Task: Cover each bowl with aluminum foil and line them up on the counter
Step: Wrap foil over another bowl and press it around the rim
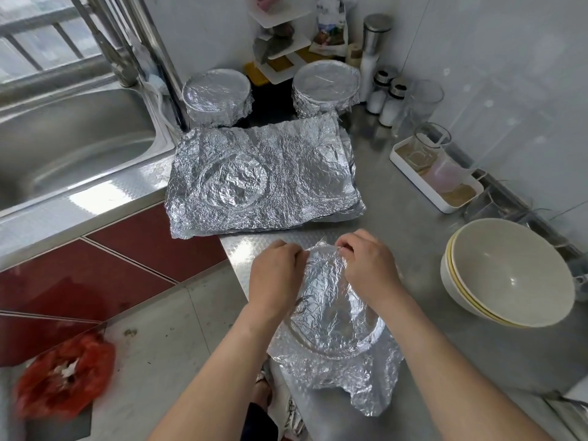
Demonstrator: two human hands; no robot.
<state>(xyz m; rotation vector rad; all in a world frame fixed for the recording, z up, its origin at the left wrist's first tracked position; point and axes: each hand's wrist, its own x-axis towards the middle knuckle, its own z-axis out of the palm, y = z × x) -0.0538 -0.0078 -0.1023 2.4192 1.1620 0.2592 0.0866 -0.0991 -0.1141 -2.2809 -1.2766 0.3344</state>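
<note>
Bowl (334, 316) number three, seen from the head camera, sits right under both hands with a crinkled foil sheet (356, 377) draped over it. The left hand (275, 275) and right hand (366, 265) are both curled at the far rim, fingers pinching the foil and tucking it down over the edge.

The slack is all on the near side. Below the wrists a big flap hangs loose and unfolded, and part of it droops past the counter (420, 224) edge. My guess is that a hard tug at the far rim will tear this thin sheet or drag it off the near rim.

The bowl also stands close to the counter's edge on the left hand's side, so a push that way could tip it to the floor (159, 329).

Beyond the hands lies a stack of foil sheets (264, 179), and past that stand two covered bowls (216, 97), set apart. Off the right hand, the bare bowls (509, 275) wait nested, near enough for an elbow to knock.
</note>
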